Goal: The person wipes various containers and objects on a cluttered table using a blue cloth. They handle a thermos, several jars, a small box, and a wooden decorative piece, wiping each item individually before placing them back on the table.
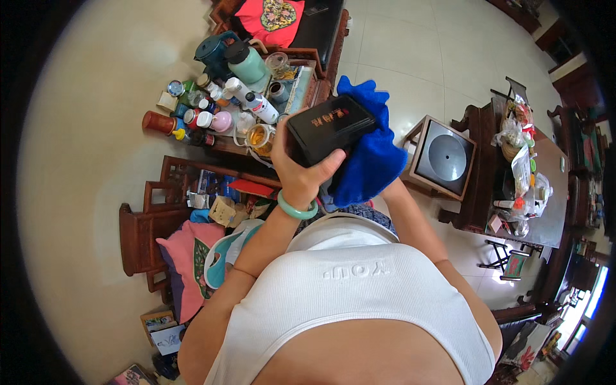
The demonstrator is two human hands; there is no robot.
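Note:
My left hand (301, 175), with a pale green bangle on its wrist, grips a black box (329, 126) that bears writing. The thumb lies along the box's near side. A bright blue cloth (373, 154) with a scalloped edge lies against the box's right end. My right hand is hidden behind or inside this cloth; only the forearm (414, 219) shows, so its grip cannot be made out. Just left of the box, a glass cup of amber liquid (260, 138) stands at the edge of a crowded side table (301, 96).
Bottles, jars and a mint green jug (248, 62) crowd the side table. A carved wooden seat (137, 240) with cushions is at the left. On the right are a square stool (445, 156) with a round grey top inset and a large table (548, 207) holding plastic bags.

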